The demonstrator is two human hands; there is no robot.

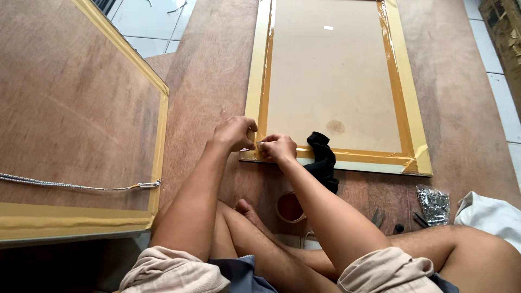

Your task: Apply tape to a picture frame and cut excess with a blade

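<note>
Frame: flat on plywood floor, back up, taped edges; long axis 12 to 6 o'clock. Left hand and right hand: fingers pinched together on tape at the frame's 7 o'clock corner. Black cloth on lower edge. Tape roll at 6 o'clock. Bag of screws at 4 o'clock. Second frame, with cord, at 9 o'clock.

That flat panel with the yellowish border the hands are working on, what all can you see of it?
The framed panel lies flat on a brown wooden sheet, back side up: a pale tan backing board edged by a gold-coloured frame, with shiny brown tape along the seams. A darker stain sits near its lower middle. Both hands, left hand and right hand, press at its near left corner. A black cloth drapes over the near edge.
</note>
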